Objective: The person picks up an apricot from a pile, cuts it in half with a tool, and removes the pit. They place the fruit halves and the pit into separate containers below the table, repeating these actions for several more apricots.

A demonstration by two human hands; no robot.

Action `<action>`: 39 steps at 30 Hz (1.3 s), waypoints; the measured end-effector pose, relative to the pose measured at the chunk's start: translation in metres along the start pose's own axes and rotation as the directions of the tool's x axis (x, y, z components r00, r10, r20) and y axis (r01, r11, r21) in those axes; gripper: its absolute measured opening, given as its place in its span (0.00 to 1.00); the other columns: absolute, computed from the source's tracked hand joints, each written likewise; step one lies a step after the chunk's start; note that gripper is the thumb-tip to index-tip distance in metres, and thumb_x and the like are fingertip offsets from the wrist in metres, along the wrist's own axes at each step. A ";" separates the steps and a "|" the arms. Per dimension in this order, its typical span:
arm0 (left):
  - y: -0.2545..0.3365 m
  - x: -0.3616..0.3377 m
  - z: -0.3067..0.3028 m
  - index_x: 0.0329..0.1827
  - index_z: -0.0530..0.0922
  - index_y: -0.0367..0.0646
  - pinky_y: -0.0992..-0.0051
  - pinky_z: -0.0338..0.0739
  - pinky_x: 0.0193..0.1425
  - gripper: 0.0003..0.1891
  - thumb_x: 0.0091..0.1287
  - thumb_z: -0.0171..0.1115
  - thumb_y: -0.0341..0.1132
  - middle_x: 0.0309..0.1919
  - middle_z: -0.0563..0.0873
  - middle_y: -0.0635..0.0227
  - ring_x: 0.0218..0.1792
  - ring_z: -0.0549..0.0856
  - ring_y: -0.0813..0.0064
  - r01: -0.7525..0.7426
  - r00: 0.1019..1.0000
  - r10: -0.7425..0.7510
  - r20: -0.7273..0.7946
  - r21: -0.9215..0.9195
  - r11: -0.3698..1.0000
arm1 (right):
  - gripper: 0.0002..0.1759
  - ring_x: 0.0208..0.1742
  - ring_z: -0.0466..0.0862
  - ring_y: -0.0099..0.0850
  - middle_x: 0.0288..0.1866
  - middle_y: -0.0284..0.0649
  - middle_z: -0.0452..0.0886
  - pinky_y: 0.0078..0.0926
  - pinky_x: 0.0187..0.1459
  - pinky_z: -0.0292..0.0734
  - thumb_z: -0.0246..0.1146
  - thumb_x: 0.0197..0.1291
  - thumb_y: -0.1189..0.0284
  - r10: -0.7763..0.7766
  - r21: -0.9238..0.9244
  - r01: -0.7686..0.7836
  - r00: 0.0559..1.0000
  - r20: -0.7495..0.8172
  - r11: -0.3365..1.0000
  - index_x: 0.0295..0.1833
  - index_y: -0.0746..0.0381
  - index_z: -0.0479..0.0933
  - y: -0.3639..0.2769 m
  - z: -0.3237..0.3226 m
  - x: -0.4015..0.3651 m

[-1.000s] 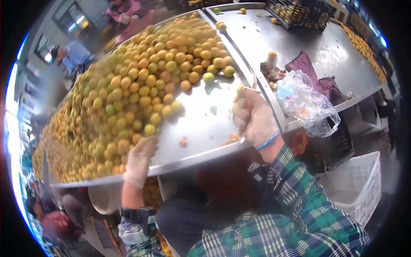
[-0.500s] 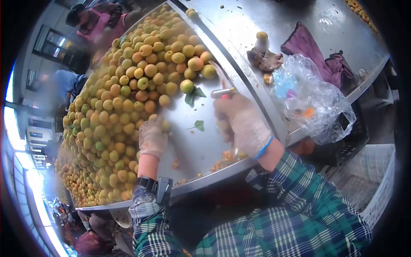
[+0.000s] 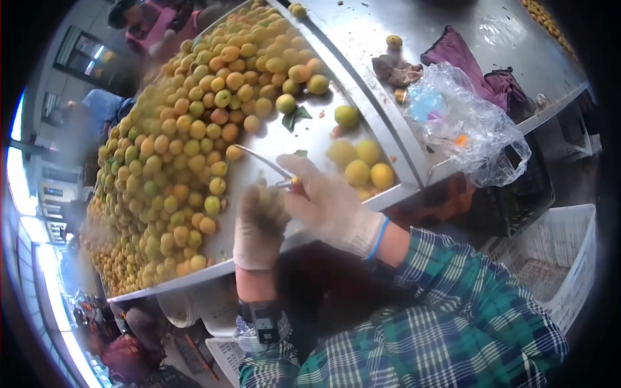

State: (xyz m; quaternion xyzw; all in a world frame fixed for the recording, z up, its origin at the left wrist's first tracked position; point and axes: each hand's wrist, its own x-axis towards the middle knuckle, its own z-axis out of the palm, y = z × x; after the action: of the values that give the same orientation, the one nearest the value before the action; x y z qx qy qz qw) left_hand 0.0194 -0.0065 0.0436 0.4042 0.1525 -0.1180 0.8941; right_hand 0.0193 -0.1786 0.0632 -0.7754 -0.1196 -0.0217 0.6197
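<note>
A large heap of yellow-orange and green fruit (image 3: 187,129) covers the left of the metal table. My left hand (image 3: 260,226), in a pale glove, is curled round blurred yellowish fruit near the table's front edge. Close beside it, my right hand (image 3: 330,207), gloved too, grips a knife (image 3: 264,158) with a thin curved blade that points up and left. Several loose fruits (image 3: 358,172) lie to the right of my right hand, against the metal rim. A green leaf (image 3: 295,119) rests at the heap's right side.
Past the metal rim (image 3: 362,84) are a crumpled clear plastic bag (image 3: 472,129), a purple cloth (image 3: 459,58) and a dirty glove (image 3: 396,70). A white crate (image 3: 563,258) stands at the lower right. A person in pink (image 3: 152,26) is at the upper left.
My left hand has moved right and toward me, off the heap, now with fruit in it. My right hand has come down and left beside it. Several fruits now lie at the right rim.
</note>
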 end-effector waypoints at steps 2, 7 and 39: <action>-0.004 -0.016 -0.001 0.66 0.67 0.42 0.68 0.78 0.58 0.30 0.71 0.55 0.55 0.52 0.80 0.59 0.50 0.82 0.66 -0.065 0.998 0.065 0.002 0.118 0.991 | 0.28 0.37 0.83 0.47 0.39 0.50 0.81 0.41 0.42 0.78 0.58 0.61 0.70 0.012 -0.041 -0.010 0.998 0.059 0.999 0.68 0.58 0.64 -0.012 0.005 -0.015; -0.007 -0.024 -0.006 0.67 0.67 0.38 0.64 0.71 0.67 0.31 0.75 0.48 0.57 0.55 0.79 0.57 0.57 0.78 0.65 -0.199 0.980 0.190 0.062 0.226 0.954 | 0.33 0.38 0.82 0.57 0.45 0.59 0.80 0.51 0.40 0.78 0.56 0.61 0.73 -0.038 -0.144 0.044 0.998 0.043 0.989 0.72 0.58 0.57 -0.015 0.026 -0.031; -0.020 -0.025 -0.003 0.50 0.74 0.36 0.72 0.74 0.45 0.26 0.80 0.32 0.49 0.39 0.79 0.63 0.39 0.78 0.73 -0.400 0.820 0.571 0.028 0.743 0.537 | 0.32 0.39 0.80 0.61 0.38 0.61 0.80 0.55 0.42 0.75 0.54 0.62 0.72 0.162 -0.210 -0.139 0.982 0.095 0.968 0.72 0.60 0.56 -0.020 0.047 -0.021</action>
State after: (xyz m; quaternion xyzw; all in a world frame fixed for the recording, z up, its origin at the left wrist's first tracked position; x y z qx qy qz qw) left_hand -0.0111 -0.0151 0.0375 0.7575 0.0715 0.1313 0.6355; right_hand -0.0107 -0.1325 0.0674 -0.8412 -0.0917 0.0565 0.5299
